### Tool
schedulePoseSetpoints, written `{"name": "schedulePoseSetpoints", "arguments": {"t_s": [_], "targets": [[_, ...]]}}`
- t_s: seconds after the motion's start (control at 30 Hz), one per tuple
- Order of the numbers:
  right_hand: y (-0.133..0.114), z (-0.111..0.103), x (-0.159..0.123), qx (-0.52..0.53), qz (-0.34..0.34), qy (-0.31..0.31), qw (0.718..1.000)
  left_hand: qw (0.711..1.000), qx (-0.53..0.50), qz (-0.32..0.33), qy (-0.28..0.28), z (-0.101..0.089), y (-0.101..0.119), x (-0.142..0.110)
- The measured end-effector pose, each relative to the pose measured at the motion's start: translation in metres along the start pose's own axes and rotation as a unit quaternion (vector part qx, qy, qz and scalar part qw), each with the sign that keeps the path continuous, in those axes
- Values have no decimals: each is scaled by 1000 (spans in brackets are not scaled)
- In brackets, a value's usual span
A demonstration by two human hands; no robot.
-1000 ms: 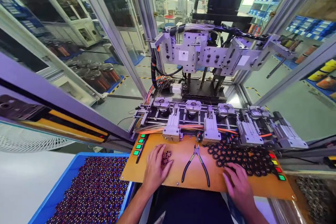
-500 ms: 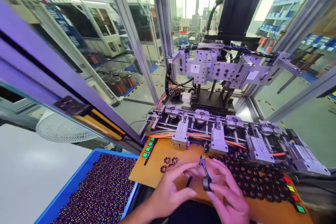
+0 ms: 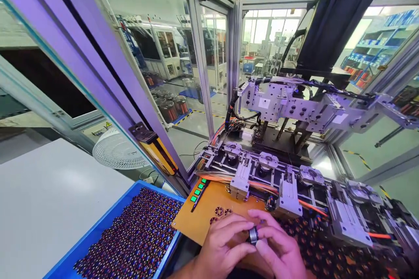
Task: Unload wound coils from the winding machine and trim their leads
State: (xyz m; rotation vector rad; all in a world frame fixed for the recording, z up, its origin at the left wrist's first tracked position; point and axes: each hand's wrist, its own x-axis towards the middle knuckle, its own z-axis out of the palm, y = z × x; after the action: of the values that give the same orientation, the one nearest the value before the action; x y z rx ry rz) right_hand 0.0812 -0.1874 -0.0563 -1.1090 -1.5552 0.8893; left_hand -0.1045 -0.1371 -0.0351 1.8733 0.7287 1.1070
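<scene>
Above the near edge of the orange work board [image 3: 187,216], a small ring-shaped motor stator [image 3: 253,235] with a grey metal rim sits between my fingertips. My left hand [image 3: 225,244] pinches it from the left, thumb below and fingers above. From the right, the fingers and thumb of my right hand [image 3: 278,246] close on it too. Several copper-wound stators [image 3: 218,212] lie on the board just beyond my left hand, partly covered by it. Many dark stators [image 3: 322,244] are spread on the board to the right of my right hand. The diagonal cutters seen earlier are hidden behind my hands.
A blue tray [image 3: 113,209] full of wound stators stands at left, beside a white table [image 3: 65,174]. Ahead runs a row of metal clamping fixtures [image 3: 268,160] beneath a machine head [image 3: 294,104]. Green buttons [image 3: 196,192] line the board's left side. A frame post [image 3: 124,96] rises close at left.
My right hand has brought a stator from the right-hand pile to the middle. My left hand has left the wound stators and joined on it. The view has swung left and up.
</scene>
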Motion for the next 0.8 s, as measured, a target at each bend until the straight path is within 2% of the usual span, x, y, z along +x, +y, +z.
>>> {"name": "schedulePoseSetpoints", "arguments": {"t_s": [0.1, 0.17, 0.23, 0.37, 0.47, 0.53, 0.63, 0.8], "targets": [[-8, -9, 30, -44, -19, -50, 998, 998, 49, 19, 44, -9, -25, -13], [-15, -21, 63, -133, -55, -74, 987, 991, 113, 7, 65, -15, -51, -26], [-17, -32, 104, -209, -99, -87, 969, 980, 188, -21, 60, -19, -81, -39], [8, -37, 193, -265, -147, -92, 949, 959, 267, -95, 23, -9, -129, -57], [38, -24, 242, -312, -165, -102, 930, 956, 270, -115, 4, 4, -146, -61], [55, -15, 259, -339, -174, -117, 917, 959, 261, -111, 1, 9, -151, -61], [70, -8, 268, -371, -179, -140, 900, 963, 245, -112, 19, 10, -153, -62], [73, -12, 269, -412, -172, -170, 879, 967, 226, -113, 35, 8, -151, -63]]}}
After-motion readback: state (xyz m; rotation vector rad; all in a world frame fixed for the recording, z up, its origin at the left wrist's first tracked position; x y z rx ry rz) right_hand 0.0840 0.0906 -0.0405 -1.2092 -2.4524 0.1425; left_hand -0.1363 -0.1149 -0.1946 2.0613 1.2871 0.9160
